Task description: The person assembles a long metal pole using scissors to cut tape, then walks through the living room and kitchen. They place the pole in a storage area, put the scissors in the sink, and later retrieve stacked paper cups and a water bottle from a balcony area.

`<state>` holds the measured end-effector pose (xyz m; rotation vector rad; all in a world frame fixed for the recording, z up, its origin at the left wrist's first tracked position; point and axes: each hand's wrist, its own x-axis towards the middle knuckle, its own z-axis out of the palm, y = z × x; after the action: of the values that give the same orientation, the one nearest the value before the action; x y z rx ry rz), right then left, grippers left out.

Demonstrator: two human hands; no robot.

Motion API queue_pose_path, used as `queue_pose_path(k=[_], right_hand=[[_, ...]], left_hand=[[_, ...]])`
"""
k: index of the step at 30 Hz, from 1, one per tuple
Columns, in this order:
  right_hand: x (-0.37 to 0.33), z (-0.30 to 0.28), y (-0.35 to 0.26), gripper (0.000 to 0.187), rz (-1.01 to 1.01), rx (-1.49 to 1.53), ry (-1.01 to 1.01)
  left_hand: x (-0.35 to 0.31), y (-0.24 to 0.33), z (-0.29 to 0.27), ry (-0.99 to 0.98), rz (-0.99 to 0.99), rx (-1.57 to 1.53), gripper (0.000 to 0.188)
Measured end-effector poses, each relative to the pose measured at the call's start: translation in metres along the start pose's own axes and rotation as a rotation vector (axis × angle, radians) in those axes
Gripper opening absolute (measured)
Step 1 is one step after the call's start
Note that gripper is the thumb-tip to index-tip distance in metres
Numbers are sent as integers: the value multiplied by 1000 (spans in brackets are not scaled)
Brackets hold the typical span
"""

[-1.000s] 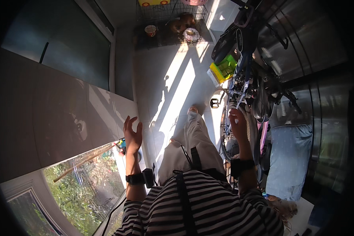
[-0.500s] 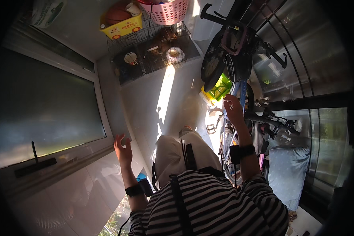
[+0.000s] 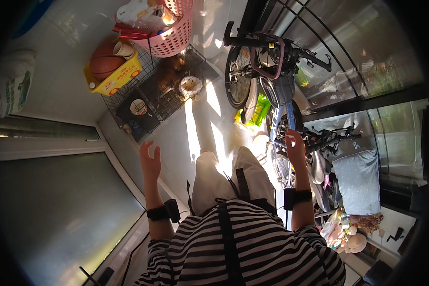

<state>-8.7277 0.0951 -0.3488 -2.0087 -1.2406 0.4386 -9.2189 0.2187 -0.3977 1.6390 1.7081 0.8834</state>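
1. Blue-framed bicycle (image 3: 290,115) – it stands with its front wheel (image 3: 238,78) at the end farther from the body.
2. Right hand (image 3: 295,145): over the bicycle's frame, fingers loosely bent, thumb apart, gripping nothing; whether it touches the frame cannot be told.
3. Left hand (image 3: 150,164): well to the left of the bicycle, empty, its fingers loosely curled and parted from the thumb.
4. Left of the bicycle, across the floor (image 3: 171,148), is a wire cage (image 3: 153,113) – a pink perforated basket (image 3: 169,42) and a yellow tub (image 3: 117,82) with a basketball (image 3: 107,62) rest atop it.
5. Just beside the bicycle's left, partly hidden, sits a green crate (image 3: 260,110).
6. Right of the bicycle lies a pale blue cloth (image 3: 357,183).
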Motion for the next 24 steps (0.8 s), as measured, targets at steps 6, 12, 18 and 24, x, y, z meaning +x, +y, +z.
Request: queue_pose_path(k=[6,12,18,24], right_hand=[[0,9,-28,23,39,7,69],[6,12,-44,24,22,-16,136],[11,21,-46,17,-43,-72,182],[19,31,-49,17,-19,-88,75]], left_hand=[[68,1,0,-78,68,31,36],[108,12,7,-167,98,-9,36],[135,7,12,-202,123,-66,40],[136,11,34,-249,117,-98,39]])
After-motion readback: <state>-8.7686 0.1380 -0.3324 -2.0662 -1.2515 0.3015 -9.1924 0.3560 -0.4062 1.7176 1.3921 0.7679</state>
